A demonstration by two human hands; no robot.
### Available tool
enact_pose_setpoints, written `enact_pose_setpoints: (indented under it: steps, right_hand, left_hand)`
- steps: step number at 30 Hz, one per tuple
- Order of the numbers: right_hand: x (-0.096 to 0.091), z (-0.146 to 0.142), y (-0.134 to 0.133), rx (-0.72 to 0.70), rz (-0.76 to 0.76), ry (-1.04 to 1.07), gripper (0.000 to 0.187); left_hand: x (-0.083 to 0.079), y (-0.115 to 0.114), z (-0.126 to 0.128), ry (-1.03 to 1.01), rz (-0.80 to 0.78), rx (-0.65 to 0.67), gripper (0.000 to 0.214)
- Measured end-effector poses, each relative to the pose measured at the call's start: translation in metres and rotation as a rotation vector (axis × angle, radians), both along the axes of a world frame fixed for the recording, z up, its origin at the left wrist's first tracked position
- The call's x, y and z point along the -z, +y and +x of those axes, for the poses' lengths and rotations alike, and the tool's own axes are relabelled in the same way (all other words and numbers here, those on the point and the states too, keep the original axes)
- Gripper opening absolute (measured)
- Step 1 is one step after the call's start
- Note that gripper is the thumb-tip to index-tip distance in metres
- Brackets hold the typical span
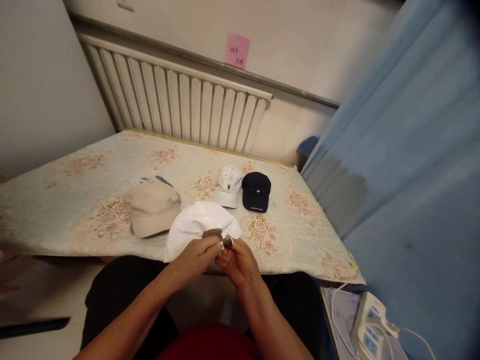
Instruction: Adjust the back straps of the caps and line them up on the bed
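A white cap [198,218] is held over the front edge of the bed, its back opening facing me. My left hand [193,260] is closed on the cap's strap, thumb on top. My right hand [240,263] pinches the same strap close to a small brass-coloured buckle [227,243], fingertips almost meeting the left ones. Left of it lies a beige cap [154,207] with a small dark logo. Behind it, a smaller white cap [229,186] with a dark emblem sits beside a navy cap [256,191]. My fingers hide part of the strap.
The caps lie on a bed with a floral cover [300,235]. A radiator [180,100] runs along the wall behind, below a pink note [237,51]. A blue curtain [405,150] hangs at right. A power strip [369,327] with cords sits at lower right.
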State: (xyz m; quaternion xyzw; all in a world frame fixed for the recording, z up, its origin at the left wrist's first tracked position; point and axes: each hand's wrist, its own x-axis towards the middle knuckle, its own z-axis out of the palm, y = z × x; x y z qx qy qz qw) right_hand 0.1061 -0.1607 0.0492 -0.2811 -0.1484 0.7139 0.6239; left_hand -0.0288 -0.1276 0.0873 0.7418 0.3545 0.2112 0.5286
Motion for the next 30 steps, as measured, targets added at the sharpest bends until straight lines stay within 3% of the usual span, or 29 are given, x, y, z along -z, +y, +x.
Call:
enact_pose_setpoints:
  steps: [6, 11, 18, 24, 30]
  right_hand:
    - [0.001, 0.001, -0.001, -0.001, 0.028, 0.018, 0.019]
    - [0.0, -0.001, -0.001, -0.015, 0.049, -0.012, 0.02]
    - [0.0, -0.004, -0.002, 0.013, 0.086, -0.019, 0.014]
    - [0.001, 0.002, -0.001, 0.031, 0.088, -0.012, 0.015]
    - [0.005, -0.006, -0.004, -0.049, 0.069, -0.073, 0.022]
  left_hand:
    - [-0.005, -0.005, 0.002, -0.022, 0.024, -0.056, 0.031]
    - [0.002, -0.005, 0.001, -0.1, -0.045, -0.108, 0.025]
    - [0.005, -0.009, 0.002, -0.126, 0.004, -0.119, 0.019]
    - [0.008, -0.01, -0.003, -0.147, -0.09, -0.144, 0.011]
    - [0.012, -0.005, 0.001, -0.129, -0.034, -0.19, 0.013]
